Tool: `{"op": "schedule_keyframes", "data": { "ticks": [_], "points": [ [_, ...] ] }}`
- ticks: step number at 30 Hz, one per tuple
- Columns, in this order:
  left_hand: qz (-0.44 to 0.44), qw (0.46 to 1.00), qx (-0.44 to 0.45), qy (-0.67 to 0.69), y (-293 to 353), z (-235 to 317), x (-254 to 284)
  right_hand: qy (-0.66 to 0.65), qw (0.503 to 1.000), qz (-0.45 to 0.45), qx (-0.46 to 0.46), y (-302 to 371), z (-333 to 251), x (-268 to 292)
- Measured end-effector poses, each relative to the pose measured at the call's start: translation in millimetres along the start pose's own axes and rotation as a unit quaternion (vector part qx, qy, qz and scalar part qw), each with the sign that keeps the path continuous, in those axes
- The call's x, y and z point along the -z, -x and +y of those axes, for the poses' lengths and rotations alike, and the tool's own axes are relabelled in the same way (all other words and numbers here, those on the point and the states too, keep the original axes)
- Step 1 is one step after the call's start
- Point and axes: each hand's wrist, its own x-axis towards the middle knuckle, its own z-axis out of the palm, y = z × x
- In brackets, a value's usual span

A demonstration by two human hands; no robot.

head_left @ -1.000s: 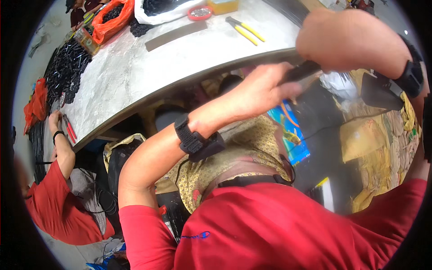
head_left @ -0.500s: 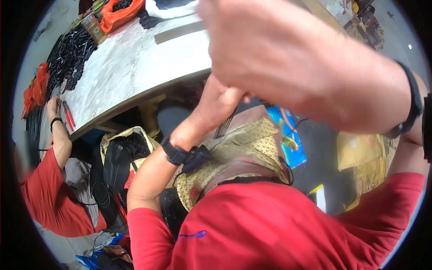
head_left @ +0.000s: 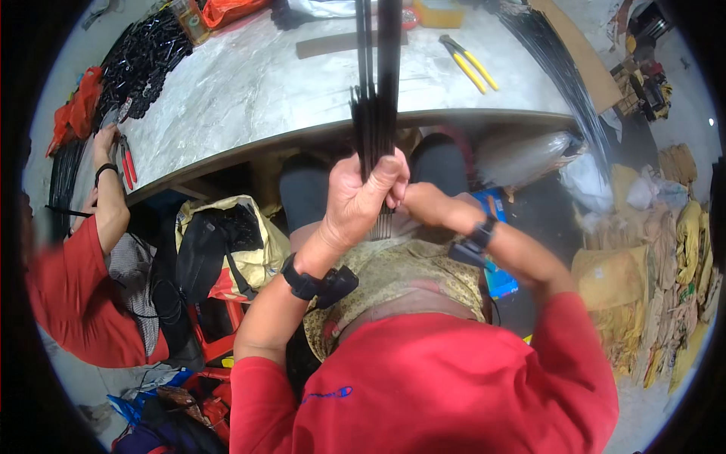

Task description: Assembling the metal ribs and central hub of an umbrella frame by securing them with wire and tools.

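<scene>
My left hand [head_left: 355,197] is closed around a bundle of thin black rods [head_left: 374,113], its thumb lying across the front. The bundle stands upright in the view, rising past the table edge and out at the top; its lower ends show just below my hand, over my lap. My right hand [head_left: 429,204] is beside my left hand, at the bundle's lower part, with its fingers curled. Whatever those fingers grip, if anything, is hidden. Both wrists wear black bands with small dark boxes.
Yellow-handled pliers [head_left: 470,64] and a flat dark bar [head_left: 333,44] lie on the pale table [head_left: 249,98]. More long black rods [head_left: 556,68] rest at its right end. At left are a black heap of small parts [head_left: 140,60], red-handled pliers [head_left: 127,163] and a co-worker's hand [head_left: 106,144].
My right hand, formerly raised large before the camera, has come down beside my left hand. The bundle now shows upright above my left hand. The view has shifted, revealing the table's right side.
</scene>
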Motion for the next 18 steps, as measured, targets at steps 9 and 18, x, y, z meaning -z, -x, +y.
{"op": "schedule_keyframes", "data": {
  "ticks": [9, 18],
  "points": [
    [-0.042, 0.998, -0.036, -0.018, -11.0, 2.7, -16.8, -0.063, 0.991, 0.087, -0.08, -47.7, 53.5, -57.0],
    [0.031, 0.996, 0.074, 0.035, 42.0, -54.5, -18.4, -0.119, 0.988, 0.072, 0.064, 7.9, 7.7, -4.2]
  ]
}}
